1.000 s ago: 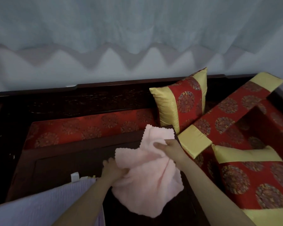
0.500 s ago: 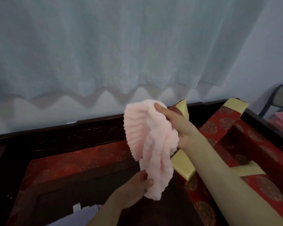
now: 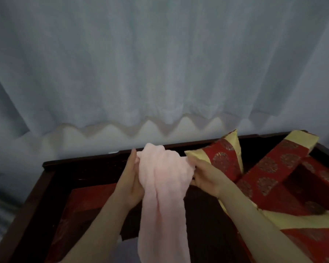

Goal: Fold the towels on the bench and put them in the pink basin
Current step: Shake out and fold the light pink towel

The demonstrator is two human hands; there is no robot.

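Note:
A pale pink towel (image 3: pixel 163 205) hangs bunched in the air above the dark wooden bench (image 3: pixel 51 179). My left hand (image 3: pixel 130 179) grips its upper left part. My right hand (image 3: pixel 207 177) grips its upper right part, level with the left. The towel's lower end droops down to the bottom edge of the view. The pink basin is not in view. A sliver of a pale lilac towel (image 3: pixel 122 242) shows behind my left forearm.
Red and gold cushions (image 3: pixel 224 158) lean at the right of the bench, with a long bolster (image 3: pixel 277 168) beside them. A red seat pad (image 3: pixel 80 204) lies on the left. A pale curtain (image 3: pixel 160 63) hangs behind the bench.
Both hands have come up level at the towel's top edge; the left moved up from the lower end. The towel now hangs straight down. My view has tilted up and left.

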